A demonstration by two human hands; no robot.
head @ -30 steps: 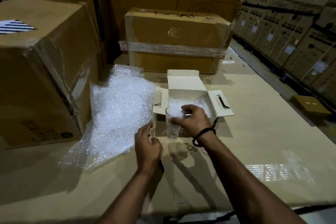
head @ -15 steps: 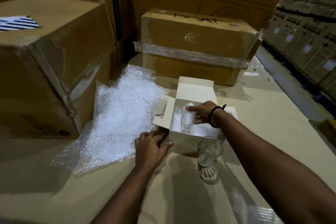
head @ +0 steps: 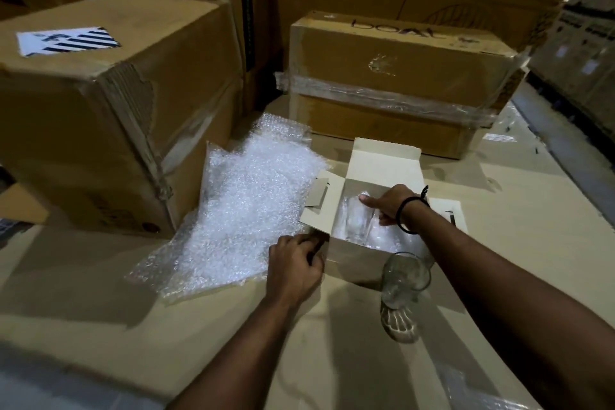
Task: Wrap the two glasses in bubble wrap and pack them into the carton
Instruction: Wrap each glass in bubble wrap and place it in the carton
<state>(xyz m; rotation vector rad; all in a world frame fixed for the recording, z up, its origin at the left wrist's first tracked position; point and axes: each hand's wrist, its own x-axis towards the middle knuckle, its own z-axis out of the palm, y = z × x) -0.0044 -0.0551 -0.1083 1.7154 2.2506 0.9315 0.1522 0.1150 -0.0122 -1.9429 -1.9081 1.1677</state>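
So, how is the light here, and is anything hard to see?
Head view: dim overall; the standing glass casts a bright pattern on the table; the wide lens bows the left box; the second glass inside the carton is faint.

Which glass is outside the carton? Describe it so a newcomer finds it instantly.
Find the long taped brown box at the back; just in front of it stands the small white carton, flaps open. At the carton's near right corner stands a bare clear glass, upright. Unlike the other glass, it is outside the carton, and no hand touches it.
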